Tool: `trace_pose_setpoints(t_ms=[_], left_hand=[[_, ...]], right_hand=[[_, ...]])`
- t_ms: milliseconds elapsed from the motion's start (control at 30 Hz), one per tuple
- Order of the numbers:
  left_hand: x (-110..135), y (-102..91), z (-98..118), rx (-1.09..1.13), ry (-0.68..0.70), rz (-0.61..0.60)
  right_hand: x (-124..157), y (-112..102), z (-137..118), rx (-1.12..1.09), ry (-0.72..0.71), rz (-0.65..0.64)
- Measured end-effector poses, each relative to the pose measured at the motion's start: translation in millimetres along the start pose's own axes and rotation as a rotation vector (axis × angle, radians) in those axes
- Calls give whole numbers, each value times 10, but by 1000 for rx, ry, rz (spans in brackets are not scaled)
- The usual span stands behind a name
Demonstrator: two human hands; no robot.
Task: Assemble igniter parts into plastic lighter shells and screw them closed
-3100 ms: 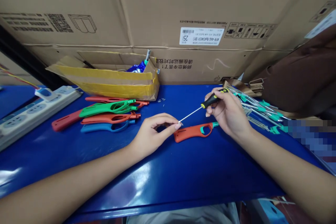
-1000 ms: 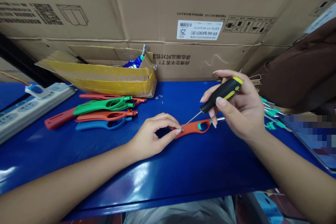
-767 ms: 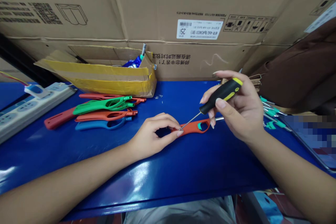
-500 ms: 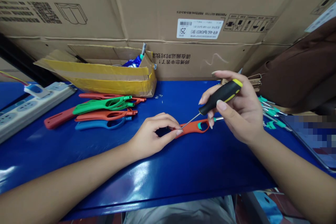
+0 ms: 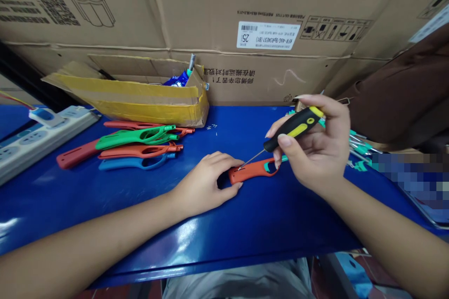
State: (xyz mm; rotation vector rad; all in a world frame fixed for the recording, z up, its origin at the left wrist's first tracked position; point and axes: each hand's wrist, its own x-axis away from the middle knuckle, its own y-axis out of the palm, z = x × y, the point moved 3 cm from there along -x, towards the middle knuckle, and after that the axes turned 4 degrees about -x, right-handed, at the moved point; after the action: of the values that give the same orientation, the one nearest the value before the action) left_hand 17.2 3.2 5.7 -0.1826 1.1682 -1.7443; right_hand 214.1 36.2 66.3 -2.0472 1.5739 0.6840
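Observation:
An orange-red long-neck lighter (image 5: pixel 251 172) with a teal trigger lies on the blue table. My left hand (image 5: pixel 208 184) grips its butt end between thumb and fingers. In my right hand (image 5: pixel 315 142) is a black and yellow screwdriver (image 5: pixel 293 127), tilted with its tip down at the slot near the lighter's butt end. Whether the tip touches a screw is too small to tell. The lighter's front end is partly hidden behind my right hand. To the left lies a pile of lighter casings, among them a green one (image 5: pixel 129 139) and a blue one (image 5: pixel 135 163).
A taped cardboard box (image 5: pixel 147 103) stands at the back, with several tiny pins (image 5: pixel 212 126) near its corner. A white power strip (image 5: pixel 38 138) lies at the left. Metal rods with teal parts (image 5: pixel 359 145) and a pixelated device (image 5: pixel 417 196) are at the right.
My left thumb and fingers have spread from a pinch at the screwdriver tip to either side of the lighter's butt end. The screwdriver has rolled slightly in my right hand.

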Motion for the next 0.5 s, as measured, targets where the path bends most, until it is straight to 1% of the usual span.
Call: trace_pose_setpoints(t_ms=[133, 333, 500], left_hand=[[16, 33, 25, -48, 32, -23], [17, 38, 47, -41, 59, -15], [11, 32, 47, -50, 72, -5]], right_hand=[[53, 59, 19, 34, 2, -73], [78, 89, 34, 45, 24, -98], [83, 103, 50, 45, 2, -135]])
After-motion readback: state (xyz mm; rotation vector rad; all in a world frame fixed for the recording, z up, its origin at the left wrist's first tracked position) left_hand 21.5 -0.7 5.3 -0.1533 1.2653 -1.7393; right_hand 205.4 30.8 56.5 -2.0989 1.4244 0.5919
